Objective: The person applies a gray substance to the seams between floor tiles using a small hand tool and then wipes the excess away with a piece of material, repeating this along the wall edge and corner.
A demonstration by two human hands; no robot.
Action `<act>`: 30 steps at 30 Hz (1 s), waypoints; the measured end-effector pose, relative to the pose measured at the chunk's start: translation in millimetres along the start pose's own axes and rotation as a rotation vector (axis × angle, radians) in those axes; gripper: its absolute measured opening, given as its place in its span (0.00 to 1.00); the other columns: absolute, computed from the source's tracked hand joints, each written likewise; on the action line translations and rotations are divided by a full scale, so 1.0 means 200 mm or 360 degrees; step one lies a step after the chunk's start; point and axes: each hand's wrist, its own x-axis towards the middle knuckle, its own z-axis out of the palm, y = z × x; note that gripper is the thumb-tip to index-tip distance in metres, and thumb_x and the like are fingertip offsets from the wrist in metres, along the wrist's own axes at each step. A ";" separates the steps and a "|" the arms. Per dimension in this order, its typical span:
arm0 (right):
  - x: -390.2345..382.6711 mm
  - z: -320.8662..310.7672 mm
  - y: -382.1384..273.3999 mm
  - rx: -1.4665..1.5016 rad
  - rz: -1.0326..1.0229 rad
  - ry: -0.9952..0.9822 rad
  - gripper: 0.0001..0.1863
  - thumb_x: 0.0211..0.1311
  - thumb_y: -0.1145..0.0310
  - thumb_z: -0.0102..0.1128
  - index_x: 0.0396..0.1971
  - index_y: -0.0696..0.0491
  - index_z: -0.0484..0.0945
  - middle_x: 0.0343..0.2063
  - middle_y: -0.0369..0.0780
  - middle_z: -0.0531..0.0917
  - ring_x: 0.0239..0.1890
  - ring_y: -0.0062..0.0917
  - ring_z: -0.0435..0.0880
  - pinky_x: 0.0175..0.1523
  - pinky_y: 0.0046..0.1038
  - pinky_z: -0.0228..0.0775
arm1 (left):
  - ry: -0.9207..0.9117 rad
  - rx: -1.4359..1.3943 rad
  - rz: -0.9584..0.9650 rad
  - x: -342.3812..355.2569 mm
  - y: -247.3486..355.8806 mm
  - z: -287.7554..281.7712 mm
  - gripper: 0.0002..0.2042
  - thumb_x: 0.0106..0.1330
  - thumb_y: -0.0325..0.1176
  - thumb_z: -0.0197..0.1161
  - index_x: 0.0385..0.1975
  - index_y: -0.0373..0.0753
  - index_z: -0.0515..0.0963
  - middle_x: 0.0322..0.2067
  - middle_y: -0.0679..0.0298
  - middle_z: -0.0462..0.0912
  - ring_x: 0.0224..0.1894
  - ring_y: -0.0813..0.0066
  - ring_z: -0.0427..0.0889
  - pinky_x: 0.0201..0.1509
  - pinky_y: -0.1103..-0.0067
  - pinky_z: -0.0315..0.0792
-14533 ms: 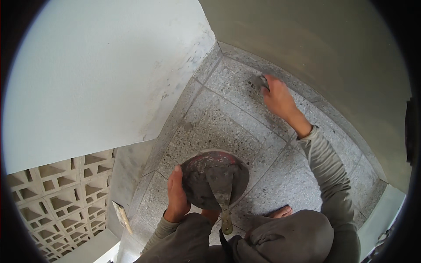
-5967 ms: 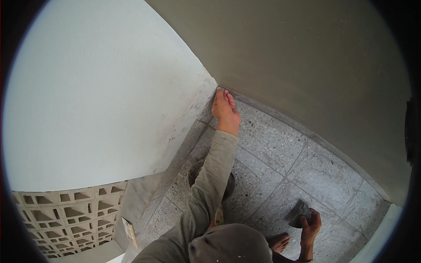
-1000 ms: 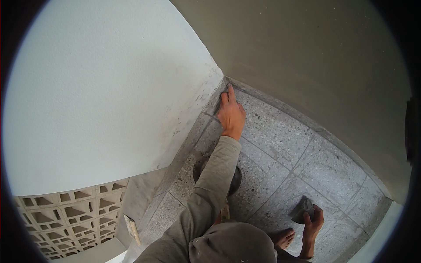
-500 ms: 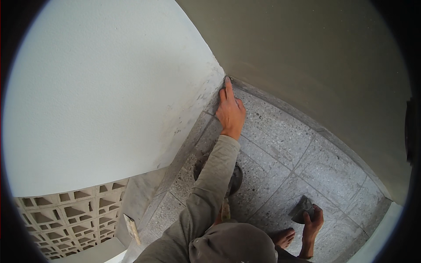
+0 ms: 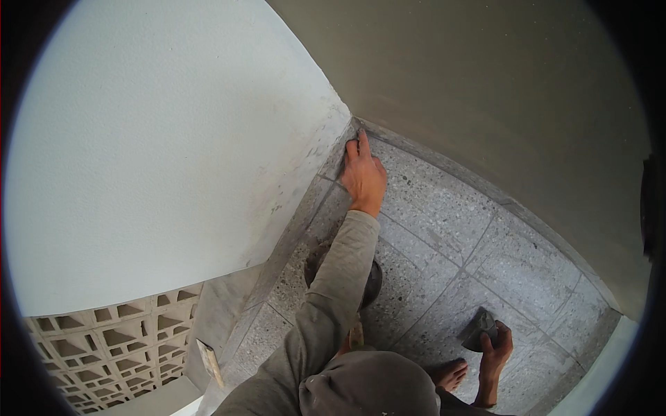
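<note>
My left hand (image 5: 364,177) reaches into the far corner where the white wall (image 5: 173,139) meets the dark grey-green wall (image 5: 485,83). Its index finger is stretched out, with the tip at the low grey skirting (image 5: 444,173) near the joint; the other fingers are partly curled, and I see nothing held. Close to the floor at the lower right, my right hand (image 5: 496,350) grips a small dark grey, cup-like piece (image 5: 477,329) whose exact kind I cannot tell. Beneath my left forearm stands a dark round bowl (image 5: 372,284), mostly hidden by the sleeve.
Speckled grey tiles (image 5: 423,215) with thin joints cover the floor. A bare foot (image 5: 451,374) rests beside my right hand. At the lower left are a pierced beige block screen (image 5: 118,340) and a flat tool with a pale edge (image 5: 210,362). A cap (image 5: 371,385) blocks the bottom middle.
My left fingertip has drawn back slightly from the corner joint, toward me. My right hand keeps its hold on the dark piece and has hardly moved.
</note>
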 end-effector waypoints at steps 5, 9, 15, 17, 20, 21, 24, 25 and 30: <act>0.00 -0.01 0.02 -0.0070 -0.0052 0.0045 0.24 0.58 0.77 0.66 0.55 0.65 0.74 0.45 0.43 0.83 0.48 0.26 0.80 0.57 0.28 0.70 | -0.0011 -0.0027 -0.0017 -0.02 0.03 0.03 0.26 0.63 0.27 0.62 0.64 0.36 0.72 0.54 0.55 0.71 0.53 0.51 0.79 0.44 0.61 0.83; -0.01 -0.01 -0.01 -0.0041 -0.0057 0.0038 0.24 0.58 0.77 0.66 0.55 0.65 0.74 0.44 0.43 0.83 0.48 0.26 0.80 0.57 0.28 0.69 | 0.0232 -0.0104 0.0119 -0.06 -0.01 0.06 0.25 0.63 0.27 0.62 0.62 0.33 0.73 0.53 0.54 0.73 0.50 0.51 0.80 0.45 0.63 0.81; -0.01 -0.02 -0.02 -0.0020 -0.0038 0.0048 0.24 0.58 0.76 0.65 0.55 0.64 0.74 0.44 0.42 0.82 0.48 0.26 0.79 0.58 0.28 0.69 | -0.0179 -0.2201 -0.1134 -0.06 0.03 0.08 0.29 0.67 0.27 0.59 0.70 0.36 0.64 0.46 0.60 0.78 0.40 0.70 0.79 0.39 0.75 0.75; 0.00 -0.01 -0.02 -0.0056 -0.0018 0.0022 0.24 0.58 0.77 0.66 0.54 0.66 0.73 0.47 0.46 0.83 0.49 0.28 0.81 0.59 0.29 0.71 | -0.0166 -0.2413 -0.1283 -0.04 0.03 0.06 0.27 0.67 0.27 0.59 0.68 0.38 0.65 0.45 0.62 0.78 0.40 0.74 0.79 0.38 0.76 0.74; -0.01 0.01 -0.04 -0.0038 -0.0029 0.0010 0.24 0.58 0.77 0.66 0.55 0.66 0.73 0.47 0.46 0.83 0.49 0.27 0.81 0.59 0.29 0.71 | -0.0156 -0.2784 -0.1436 0.02 -0.01 0.08 0.21 0.67 0.25 0.59 0.60 0.42 0.67 0.43 0.65 0.78 0.38 0.78 0.77 0.36 0.79 0.71; -0.01 0.01 -0.04 -0.0034 -0.0029 0.0004 0.24 0.58 0.77 0.66 0.55 0.66 0.73 0.47 0.46 0.83 0.49 0.27 0.81 0.59 0.29 0.71 | -0.0158 -0.2944 -0.1437 0.03 -0.02 0.09 0.17 0.66 0.24 0.58 0.55 0.44 0.69 0.43 0.65 0.78 0.37 0.79 0.76 0.35 0.80 0.70; -0.01 -0.01 -0.03 -0.0035 -0.0006 0.0012 0.24 0.58 0.78 0.66 0.55 0.66 0.73 0.46 0.46 0.83 0.49 0.28 0.81 0.59 0.29 0.71 | -0.0112 -0.3390 -0.1523 0.02 0.07 0.11 0.07 0.67 0.23 0.57 0.41 0.39 0.71 0.36 0.64 0.76 0.35 0.77 0.73 0.34 0.82 0.70; -0.01 0.00 -0.03 -0.0042 -0.0014 0.0011 0.24 0.58 0.78 0.65 0.55 0.66 0.73 0.46 0.46 0.83 0.49 0.28 0.81 0.59 0.29 0.71 | -0.0106 -0.3388 -0.1519 0.03 0.07 0.12 0.07 0.67 0.23 0.57 0.41 0.39 0.71 0.36 0.64 0.76 0.35 0.77 0.73 0.34 0.82 0.70; -0.01 0.00 -0.05 -0.0091 0.0010 0.0014 0.23 0.58 0.79 0.65 0.55 0.66 0.73 0.45 0.45 0.83 0.49 0.28 0.81 0.59 0.29 0.70 | -0.0188 -0.3812 -0.1651 0.06 0.09 0.12 0.03 0.65 0.22 0.56 0.37 0.33 0.71 0.32 0.64 0.71 0.33 0.75 0.71 0.34 0.82 0.70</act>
